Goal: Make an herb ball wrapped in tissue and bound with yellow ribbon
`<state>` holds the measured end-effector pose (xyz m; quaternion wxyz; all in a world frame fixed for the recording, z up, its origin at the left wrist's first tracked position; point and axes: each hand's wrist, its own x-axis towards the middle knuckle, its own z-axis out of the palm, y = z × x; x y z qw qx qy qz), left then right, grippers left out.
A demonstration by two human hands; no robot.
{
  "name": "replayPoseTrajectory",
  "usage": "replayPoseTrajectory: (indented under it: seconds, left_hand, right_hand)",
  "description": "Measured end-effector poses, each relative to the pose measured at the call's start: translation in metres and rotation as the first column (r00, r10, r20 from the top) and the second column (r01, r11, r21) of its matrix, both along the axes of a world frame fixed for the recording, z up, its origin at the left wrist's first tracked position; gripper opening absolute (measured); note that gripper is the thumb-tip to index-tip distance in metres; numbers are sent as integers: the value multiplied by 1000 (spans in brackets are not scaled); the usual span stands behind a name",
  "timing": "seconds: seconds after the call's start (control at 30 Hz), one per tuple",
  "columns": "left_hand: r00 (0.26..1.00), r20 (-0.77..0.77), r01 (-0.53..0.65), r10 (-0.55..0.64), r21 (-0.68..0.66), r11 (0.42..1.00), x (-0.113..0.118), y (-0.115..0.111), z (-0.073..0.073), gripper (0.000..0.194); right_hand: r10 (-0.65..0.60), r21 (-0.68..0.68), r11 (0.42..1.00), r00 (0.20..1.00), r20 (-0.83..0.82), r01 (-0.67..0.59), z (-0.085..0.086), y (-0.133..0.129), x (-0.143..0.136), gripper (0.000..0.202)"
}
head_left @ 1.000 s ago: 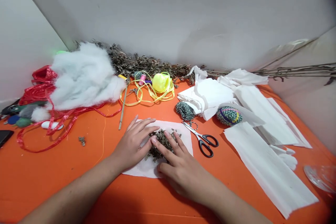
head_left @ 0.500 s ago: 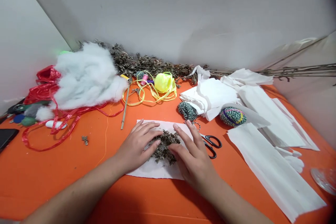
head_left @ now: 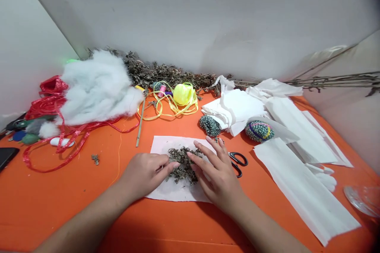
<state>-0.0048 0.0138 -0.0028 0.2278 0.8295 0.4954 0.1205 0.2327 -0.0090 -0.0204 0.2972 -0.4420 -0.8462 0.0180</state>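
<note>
Centrally, dried leaves [head_left: 180, 166] heaped on white sheet [head_left: 168, 193], orange desk [head_left: 68, 201]
Left hand [head_left: 142, 174] curled at leaves' left edge, can't tell if pinching any; right hand [head_left: 220, 176] spread over leaves' right side; scissors [head_left: 232, 157] just beside it, partly hidden

Crumbled grey-brown dried leaves [head_left: 180, 174] lie loosely heaped on a flat white sheet [head_left: 158, 145] — perhaps cloth — towards the front edge of the tabletop [head_left: 59, 201].
</note>
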Motion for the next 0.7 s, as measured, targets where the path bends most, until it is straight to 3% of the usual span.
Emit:
replayPoseTrajectory:
  seconds: [0.07,0.2,0.3,0.5,0.7]
  left_hand:
    - [1000,-26,-4,4,-12,1000,2,0,-3,50]
    - [983,64,-176,174,13,984,-3,9,-6,35]
    - [982,75,-177,174,36,984,-13,18,-5,34]
    - [994,-3,-108,109,95,990,-20,27,-13,39]
    - [992,-126,0,6,42,999,-25,27,-15,46]
  right_hand:
    - [-52,2,999,999,-6,52,1,3,5,27]
    - [-226,-20,974,974,-31,225,5,13,25,29]
    - [-280,12,960,958,-65,281,7,21,40,23]
    - [-222,-89,971,975,7,222,3,23,46,19]
    - [-132,-232,956,969,209,180,3,19,49,37]
